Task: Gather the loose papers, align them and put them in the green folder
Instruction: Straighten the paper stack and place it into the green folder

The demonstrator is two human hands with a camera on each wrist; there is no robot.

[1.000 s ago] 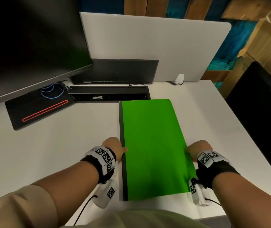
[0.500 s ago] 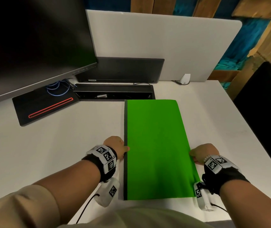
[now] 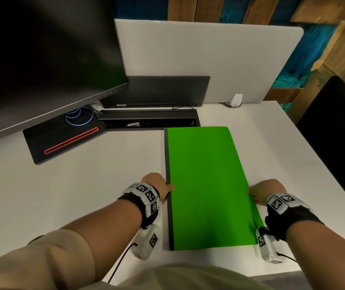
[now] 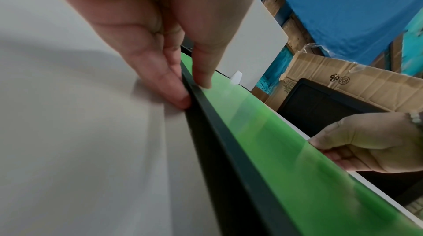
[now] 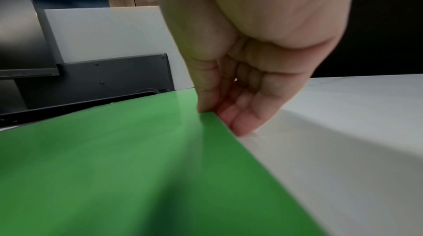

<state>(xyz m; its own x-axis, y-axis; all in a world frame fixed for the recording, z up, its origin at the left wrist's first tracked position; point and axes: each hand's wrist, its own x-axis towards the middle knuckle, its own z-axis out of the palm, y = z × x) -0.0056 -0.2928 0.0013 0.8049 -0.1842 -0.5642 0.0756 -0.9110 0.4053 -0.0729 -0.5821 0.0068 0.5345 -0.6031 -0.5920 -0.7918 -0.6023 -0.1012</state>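
The green folder (image 3: 207, 185) lies closed and flat on the white desk (image 3: 83, 185), its dark spine (image 3: 168, 195) on the left. My left hand (image 3: 159, 186) pinches the spine edge, thumb on the cover and fingers (image 4: 176, 93) against the spine (image 4: 228, 149). My right hand (image 3: 261, 191) pinches the folder's right edge (image 5: 219, 122), thumb on top and fingers under it. No loose papers show in any view; whatever is inside the folder (image 5: 114, 158) is hidden.
A black monitor (image 3: 41, 59) on a stand with a red stripe (image 3: 67, 141) stands at the back left. Behind the folder runs a black cable tray (image 3: 150, 120), a dark panel and a white divider (image 3: 209, 59). A black chair (image 3: 335, 132) and cardboard boxes (image 4: 343, 84) are to the right.
The folder and both hands keep the same hold on its edges. Only the head view has shifted a little, so everything sits slightly further right in the picture.
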